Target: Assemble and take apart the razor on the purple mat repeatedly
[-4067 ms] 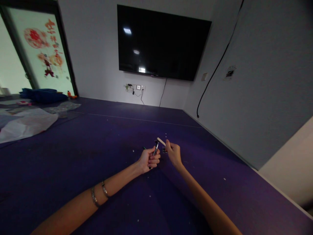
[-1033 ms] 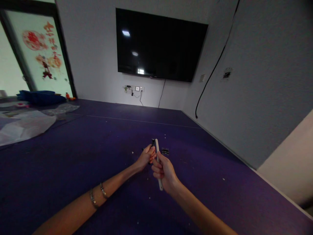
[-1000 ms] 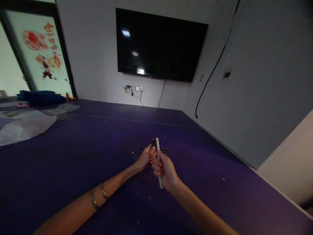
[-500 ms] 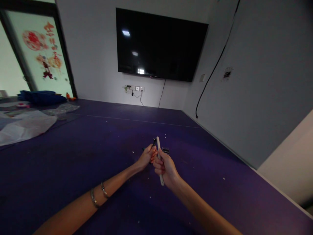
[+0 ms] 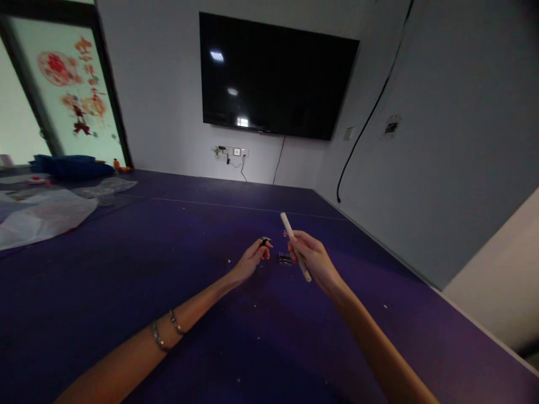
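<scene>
My left hand [image 5: 251, 259] is closed on a small black tool with a pale crosswise head [image 5: 265, 240], which pokes out past the thumb; its exact kind is too small to tell. A slim white stick [image 5: 300, 259], rounded at the top and with a small dark hole near its lower end, leans in the grip of my right hand [image 5: 314, 255]. The two hands are apart. Between them, on the purple surface [image 5: 202, 331], lies a small clear case [image 5: 285, 258] with dark contents, close to my right fingertips.
White plastic sheeting [image 5: 50, 216] and a clear bag [image 5: 107, 188] lie at the left, with a dark blue cloth [image 5: 71, 166] behind. A black cable [image 5: 366, 123] hangs down the right wall. Small white scraps dot the surface. A television [image 5: 278, 76] is mounted above.
My right hand has moved up and right, away from my left hand, and the white stick now tilts more to the left at its top. My left hand has shifted slightly left.
</scene>
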The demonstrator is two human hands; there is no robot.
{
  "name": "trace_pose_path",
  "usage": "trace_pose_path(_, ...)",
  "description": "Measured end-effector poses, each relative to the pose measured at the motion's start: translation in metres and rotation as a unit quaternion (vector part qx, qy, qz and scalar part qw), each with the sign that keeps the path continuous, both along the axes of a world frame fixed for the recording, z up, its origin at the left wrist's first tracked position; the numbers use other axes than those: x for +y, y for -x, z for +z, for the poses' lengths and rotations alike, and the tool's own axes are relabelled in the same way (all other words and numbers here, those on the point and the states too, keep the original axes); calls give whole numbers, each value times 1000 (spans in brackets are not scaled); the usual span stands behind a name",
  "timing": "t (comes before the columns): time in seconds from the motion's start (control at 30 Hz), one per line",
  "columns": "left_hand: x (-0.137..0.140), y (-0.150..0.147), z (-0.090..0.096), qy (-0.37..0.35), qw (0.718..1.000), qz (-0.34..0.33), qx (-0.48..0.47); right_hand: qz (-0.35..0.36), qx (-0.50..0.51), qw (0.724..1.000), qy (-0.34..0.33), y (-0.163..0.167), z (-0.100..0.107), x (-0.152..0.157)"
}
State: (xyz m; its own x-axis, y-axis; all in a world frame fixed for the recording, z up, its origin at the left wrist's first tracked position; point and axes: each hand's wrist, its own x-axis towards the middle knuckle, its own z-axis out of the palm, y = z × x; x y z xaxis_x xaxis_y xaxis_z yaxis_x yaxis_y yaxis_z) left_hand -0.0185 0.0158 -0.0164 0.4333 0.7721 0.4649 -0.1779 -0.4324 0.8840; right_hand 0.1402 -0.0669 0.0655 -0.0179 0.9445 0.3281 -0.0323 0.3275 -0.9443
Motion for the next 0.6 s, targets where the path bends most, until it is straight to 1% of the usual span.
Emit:
trace_pose_path(0.07,4,4,0,-18,1000,8,14,-4,-86,996,-20,-16,8,4)
trace_pose_path(0.13,7,6,-1,-21,999,16,30,16,-160,986,-40,-27,15,5)
trace_pose_path(0.2,9,7,-3,-25,999,23,38,41,-232,970,-62,-33,18,6)
trace_pose_path(0.3,10,7,-8,-37,998,24,45,50,-309,945,-95,-33,17,10)
trace_pose_path(0.4,9,6,-10,-47,997,24,51,50,-335,934,-110,-30,13,14)
trace_pose_path(0.5,8,5,-10,-61,997,24,52,89,-348,928,-99,-29,11,15)
trace_pose_path(0.53,7,5,-9,-64,996,22,52,97,-345,928,-98,-30,11,15)
trace_pose_path(0.6,6,6,-8,-61,997,18,52,85,-335,932,-109,-31,12,15)
